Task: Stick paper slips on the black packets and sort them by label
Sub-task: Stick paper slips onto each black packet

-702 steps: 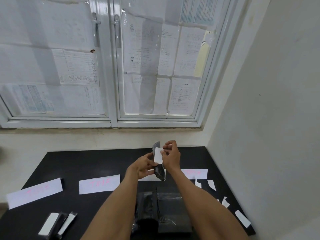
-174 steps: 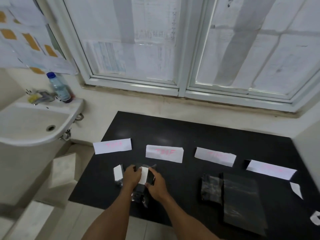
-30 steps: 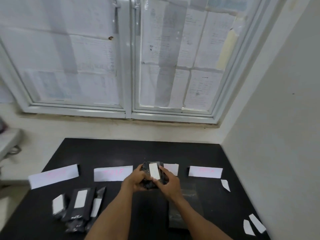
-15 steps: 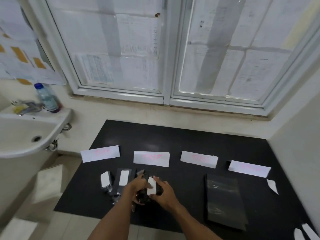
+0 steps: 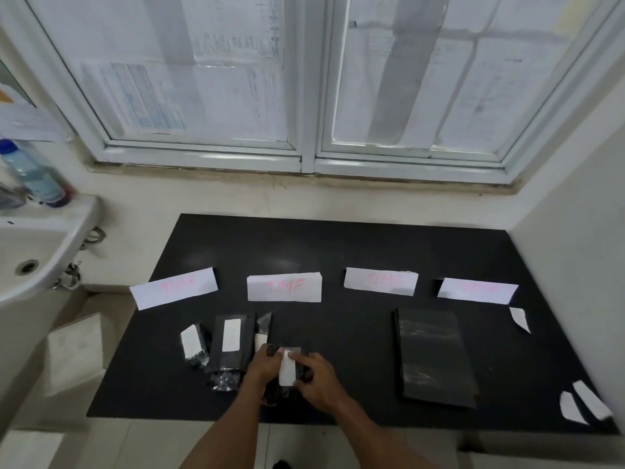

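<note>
Head view: slip-topped packet (image 5: 301,353), earlier mid-table, now beside labelled packets (image 5: 231,343).

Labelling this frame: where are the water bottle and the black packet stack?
water bottle (image 5: 33,176), head view, clear body.
black packet stack (image 5: 434,353), head view, middle of top face.

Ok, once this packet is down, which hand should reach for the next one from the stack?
Probably the right hand: the stack of unlabelled packets lies on its side, with bare table between. The left hand, also on the held packet, sits farther off, beside the labelled packets.
</note>
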The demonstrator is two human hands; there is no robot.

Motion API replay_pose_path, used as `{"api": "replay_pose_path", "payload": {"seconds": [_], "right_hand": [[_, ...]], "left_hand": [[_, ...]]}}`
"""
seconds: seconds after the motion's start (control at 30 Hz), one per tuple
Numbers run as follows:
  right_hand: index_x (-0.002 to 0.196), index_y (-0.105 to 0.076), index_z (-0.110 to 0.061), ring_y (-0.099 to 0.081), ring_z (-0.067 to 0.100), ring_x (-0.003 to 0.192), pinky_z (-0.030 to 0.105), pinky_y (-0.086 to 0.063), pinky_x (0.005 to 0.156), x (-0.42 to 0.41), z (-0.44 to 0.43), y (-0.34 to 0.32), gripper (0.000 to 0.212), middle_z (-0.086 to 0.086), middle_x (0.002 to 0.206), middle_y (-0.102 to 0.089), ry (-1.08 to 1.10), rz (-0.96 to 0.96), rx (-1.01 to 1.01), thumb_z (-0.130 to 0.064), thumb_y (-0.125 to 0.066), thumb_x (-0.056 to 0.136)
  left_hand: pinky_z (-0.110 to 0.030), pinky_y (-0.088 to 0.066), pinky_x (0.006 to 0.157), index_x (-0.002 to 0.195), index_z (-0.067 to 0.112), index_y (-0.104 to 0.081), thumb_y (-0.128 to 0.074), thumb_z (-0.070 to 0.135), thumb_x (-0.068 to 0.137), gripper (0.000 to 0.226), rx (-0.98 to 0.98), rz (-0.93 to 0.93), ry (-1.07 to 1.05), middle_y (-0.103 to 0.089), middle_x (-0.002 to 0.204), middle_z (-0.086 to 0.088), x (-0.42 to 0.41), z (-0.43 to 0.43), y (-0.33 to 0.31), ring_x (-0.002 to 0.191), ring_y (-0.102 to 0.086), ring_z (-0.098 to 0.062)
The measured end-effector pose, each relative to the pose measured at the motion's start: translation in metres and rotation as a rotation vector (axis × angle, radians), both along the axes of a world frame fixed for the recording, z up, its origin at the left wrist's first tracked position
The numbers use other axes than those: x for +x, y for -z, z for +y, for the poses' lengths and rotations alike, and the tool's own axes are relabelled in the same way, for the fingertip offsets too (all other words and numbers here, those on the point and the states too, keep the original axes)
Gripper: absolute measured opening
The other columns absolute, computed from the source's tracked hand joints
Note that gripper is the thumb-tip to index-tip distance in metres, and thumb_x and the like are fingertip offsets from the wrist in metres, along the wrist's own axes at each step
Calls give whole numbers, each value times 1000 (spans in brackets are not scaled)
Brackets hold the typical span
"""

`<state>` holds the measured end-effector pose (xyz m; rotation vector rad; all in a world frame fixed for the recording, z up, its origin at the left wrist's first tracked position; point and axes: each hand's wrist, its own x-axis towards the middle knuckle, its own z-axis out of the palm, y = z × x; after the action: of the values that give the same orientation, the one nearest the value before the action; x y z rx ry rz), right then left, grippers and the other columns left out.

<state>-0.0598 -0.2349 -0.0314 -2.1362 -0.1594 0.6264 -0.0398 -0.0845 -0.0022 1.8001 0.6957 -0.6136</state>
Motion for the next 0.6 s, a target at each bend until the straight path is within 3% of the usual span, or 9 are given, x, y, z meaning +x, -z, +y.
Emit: {"api": "replay_pose_path", "payload": {"seconds": [0.07,0.2,0.4,0.6], "right_hand": [[139,-48,-27,-52,14,115,15,-40,101,2,0,2,61,2,126,-45,-21,-2,-35,-16,-66,82],[142,-40,-33,-46,8,108,12,-37,95,2,1,8,66,-2,122,-42,-41,-19,-76,-25,-67,82],[141,-43,-31,-51,8,98,14,-46,92,2,6,16,71,-4,121,-43,-6,-27,-74,-19,-74,79],[146,-37,-25,-47,13,123,22,-39,108,4,9,13,72,-1,136,-42,-44,-20,-99,-16,-71,83]], "left_hand": [[-39,-47,98,110,10,-54,-47,20,99,16,-3,8,25,-60,121,-20,4,0,1,106,-57,-29],[-35,-44,97,122,6,-51,-48,22,99,28,16,14,79,-56,124,-18,9,3,2,111,-54,-29],[-35,-43,97,130,2,-47,-50,13,98,34,12,18,31,-53,130,-21,8,3,9,111,-52,-29],[-40,-44,102,135,4,-46,-41,-2,90,45,108,52,37,-55,130,-22,10,0,8,118,-52,-36]]}}
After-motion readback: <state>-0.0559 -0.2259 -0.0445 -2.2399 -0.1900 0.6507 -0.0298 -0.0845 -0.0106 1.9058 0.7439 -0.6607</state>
